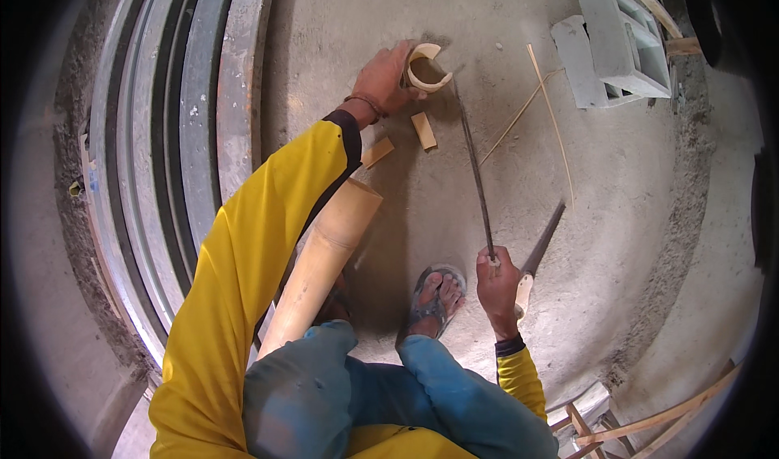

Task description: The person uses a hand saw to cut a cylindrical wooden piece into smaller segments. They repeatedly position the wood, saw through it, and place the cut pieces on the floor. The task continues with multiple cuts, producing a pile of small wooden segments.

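Observation:
My left hand (pixel 385 79) grips a short bamboo section (pixel 439 86), a hollow ring with a gap in its right side. My right hand (pixel 497 287) is closed round the handle end of a long, thin, dark blade (pixel 474 160), seen nearly edge-on. Its far tip comes close to the bamboo section; whether they touch I cannot tell. Beside my right hand a knife (pixel 544 236) with a dark blade and pale handle lies on the floor. Two small bamboo pieces (pixel 423 131) lie just below my left hand. A thick bamboo pole (pixel 331 236) leans along my left leg.
Long grey metal beams (pixel 200 86) run along the left. Two thin bamboo strips (pixel 553 126) lie crossed on the concrete floor (pixel 625 175). Grey hollow blocks (pixel 621 45) stand at the far right. Wooden slats (pixel 661 418) are at the near right. My sandalled foot (pixel 438 293) rests between my hands.

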### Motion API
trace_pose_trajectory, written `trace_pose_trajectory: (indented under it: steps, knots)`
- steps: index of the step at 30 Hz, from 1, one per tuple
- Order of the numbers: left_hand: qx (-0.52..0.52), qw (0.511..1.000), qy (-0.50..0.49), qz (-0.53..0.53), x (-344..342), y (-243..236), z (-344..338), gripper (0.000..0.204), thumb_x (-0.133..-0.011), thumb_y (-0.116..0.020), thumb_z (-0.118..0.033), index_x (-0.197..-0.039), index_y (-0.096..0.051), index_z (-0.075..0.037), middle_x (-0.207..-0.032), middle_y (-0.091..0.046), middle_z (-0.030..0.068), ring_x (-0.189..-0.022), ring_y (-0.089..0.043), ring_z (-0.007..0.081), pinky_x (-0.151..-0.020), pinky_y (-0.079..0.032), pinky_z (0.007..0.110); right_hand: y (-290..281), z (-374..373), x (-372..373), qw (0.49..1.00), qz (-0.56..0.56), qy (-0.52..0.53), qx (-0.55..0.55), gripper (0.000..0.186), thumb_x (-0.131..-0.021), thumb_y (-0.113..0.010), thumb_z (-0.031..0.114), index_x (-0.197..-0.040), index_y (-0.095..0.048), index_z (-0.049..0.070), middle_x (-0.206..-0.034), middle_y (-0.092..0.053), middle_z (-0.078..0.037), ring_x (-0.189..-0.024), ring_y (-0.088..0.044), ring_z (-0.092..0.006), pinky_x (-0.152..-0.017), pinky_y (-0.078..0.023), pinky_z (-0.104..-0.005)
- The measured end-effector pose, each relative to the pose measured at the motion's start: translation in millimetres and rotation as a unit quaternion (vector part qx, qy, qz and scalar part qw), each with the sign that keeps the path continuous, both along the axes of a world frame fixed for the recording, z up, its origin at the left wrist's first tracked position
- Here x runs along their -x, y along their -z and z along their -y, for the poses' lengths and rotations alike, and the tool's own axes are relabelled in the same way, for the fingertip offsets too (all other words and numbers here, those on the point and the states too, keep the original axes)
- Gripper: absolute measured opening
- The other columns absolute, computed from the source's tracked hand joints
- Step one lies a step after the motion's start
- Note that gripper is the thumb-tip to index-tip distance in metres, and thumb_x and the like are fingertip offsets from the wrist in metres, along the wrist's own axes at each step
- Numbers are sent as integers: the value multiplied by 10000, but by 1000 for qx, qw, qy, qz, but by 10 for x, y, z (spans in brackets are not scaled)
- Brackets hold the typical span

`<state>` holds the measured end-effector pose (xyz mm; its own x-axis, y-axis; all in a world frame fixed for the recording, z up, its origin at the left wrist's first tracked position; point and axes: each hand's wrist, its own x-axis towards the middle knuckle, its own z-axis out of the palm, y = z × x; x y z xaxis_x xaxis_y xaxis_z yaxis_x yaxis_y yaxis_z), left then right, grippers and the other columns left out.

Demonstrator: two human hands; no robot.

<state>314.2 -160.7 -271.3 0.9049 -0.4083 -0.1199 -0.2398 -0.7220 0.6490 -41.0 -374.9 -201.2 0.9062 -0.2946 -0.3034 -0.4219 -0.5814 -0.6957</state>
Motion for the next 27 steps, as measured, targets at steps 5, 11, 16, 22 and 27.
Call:
trace_pose_trajectory:
  steps: [5, 11, 16, 22, 27]
  knots:
    - [56, 996, 27, 60, -7, 99, -139, 898, -766, -881, -162, -1523, -398, -158, -1358, -626, 148, -1260, -571, 392, -1086, -486, 473, -32, -9, -107, 999, -28, 6, 15, 162, -997, -645, 214, -1056, -644, 64, -818, -715, -174, -765, -746, -370, -651, -547, -426]
    - [72, 996, 0, 51, 58, 193, -346, 768, -830, -731, -66, -1522, -408, -146, -1300, -603, 213, -1208, -576, 427, -1051, -502, 483, 30, 94, -216, 999, -28, -25, 38, 180, -1007, -653, 221, -1052, -641, 47, -750, -692, -152, -664, -715, -307, -604, -532, -405]
    - [27, 998, -12, 48, 50, 290, -476, 734, -840, -669, -26, -1516, -413, -154, -1212, -604, 246, -1143, -594, 432, -997, -525, 489, -153, 108, -343, 1000, 8, 10, -20, 189, -991, -650, 221, -1059, -639, 45, -705, -662, -176, -637, -696, -359, -578, -513, -449]
    - [25, 997, 2, 78, 18, 366, -424, 729, -817, -613, 34, -1497, -421, -145, -1234, -603, 208, -1144, -589, 410, -1012, -519, 475, 146, 212, -430, 996, 26, -45, 72, 186, -999, -631, 206, -1036, -638, 24, -698, -654, -215, -654, -689, -408, -576, -508, -459]
    - [36, 998, -12, 46, 74, 291, -419, 696, -806, -572, 53, -1474, -444, -96, -1353, -615, 134, -1204, -576, 376, -1088, -484, 453, 21, 243, -539, 995, -33, -55, 70, 182, -995, -636, 206, -1027, -647, 28, -769, -688, -233, -721, -706, -423, -613, -528, -455]
